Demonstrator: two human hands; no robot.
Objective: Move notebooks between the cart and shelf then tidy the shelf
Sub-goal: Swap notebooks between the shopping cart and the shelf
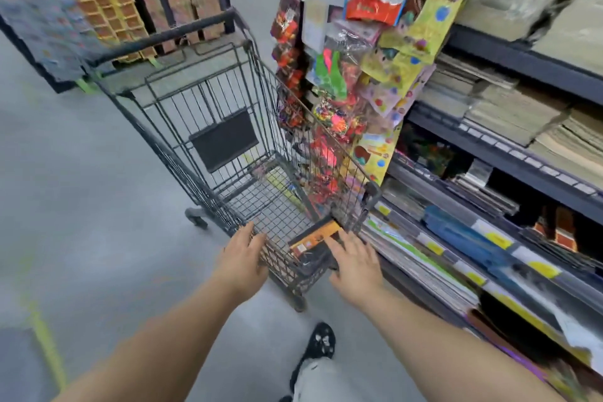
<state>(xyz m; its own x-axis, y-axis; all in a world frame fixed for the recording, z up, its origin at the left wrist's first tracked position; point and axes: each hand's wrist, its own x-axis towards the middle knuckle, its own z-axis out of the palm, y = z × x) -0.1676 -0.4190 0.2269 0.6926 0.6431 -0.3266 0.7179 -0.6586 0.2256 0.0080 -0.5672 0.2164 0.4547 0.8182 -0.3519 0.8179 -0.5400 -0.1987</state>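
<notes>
You are standing at the near end of one wire cart (208,127), both arms stretched out ahead of you. Your left hand (243,253) is hovering at the cart's near rim, fingers spread and loose, gripping nothing that I can make out. Your right hand (355,263) is reaching in from the other side, also spread wide and flat, its fingertips lying on or just over the notebooks (315,246) at the near right corner of the basket. I am counting one orange-and-black cover on top and at least one darker one beneath it; the blur is hiding any exact count. The rest of the basket is looking bare down to the wire.

To your right the shelf (509,173) is running in several tiers, each one stacked with flat pads and notebooks, too many and too smeared to number. Yellow price tags (497,238) are dotting the lower rails. Bright packets (329,101) are hanging on the end rack just beyond the cart. One dark patterned shoe (321,341) is showing on the grey floor (81,206) below your arms.
</notes>
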